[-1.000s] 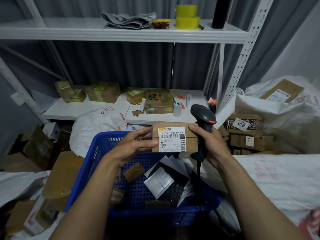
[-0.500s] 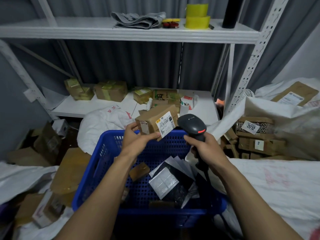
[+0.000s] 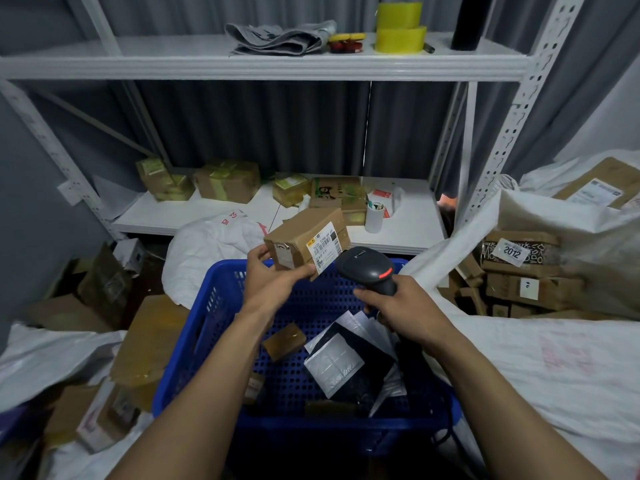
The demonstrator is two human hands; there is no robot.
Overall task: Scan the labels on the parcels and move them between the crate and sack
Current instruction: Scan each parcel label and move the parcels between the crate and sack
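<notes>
My left hand pinches a tilted cardboard parcel, its label facing the right hand. Right hand grips the barcode scanner, head just beside the label; blue crate sits below both.

A person's bare left forearm and bare right forearm, uncovered from wrist up to the frame's lower edge; the left hand and right hand (fingers included) are likewise bare.
</notes>
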